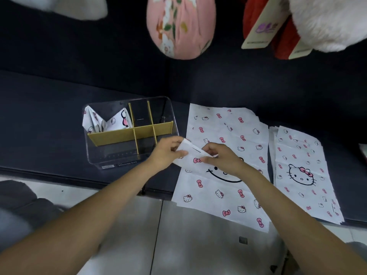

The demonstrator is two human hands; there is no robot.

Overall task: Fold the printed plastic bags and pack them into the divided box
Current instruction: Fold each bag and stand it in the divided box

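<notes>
A clear divided box (99, 153) with tan cardboard dividers stands on the dark sofa seat. Its back left compartment holds folded printed bags (105, 120); the other compartments show nothing inside. My left hand (166, 153) and my right hand (222, 157) both pinch a small folded white printed bag (189, 153) between them, just right of the box's front right corner. Under my hands lies a flat stack of white cat-and-bow printed bags (220, 187). A second flat stack (301, 175) lies to its right.
The dark sofa seat (49, 116) carries everything. A pink floral cushion (180, 26), a red item with card tags (262, 26) and a white plush (327, 20) lean on the backrest. Grey tiled floor (198, 245) lies below the seat edge.
</notes>
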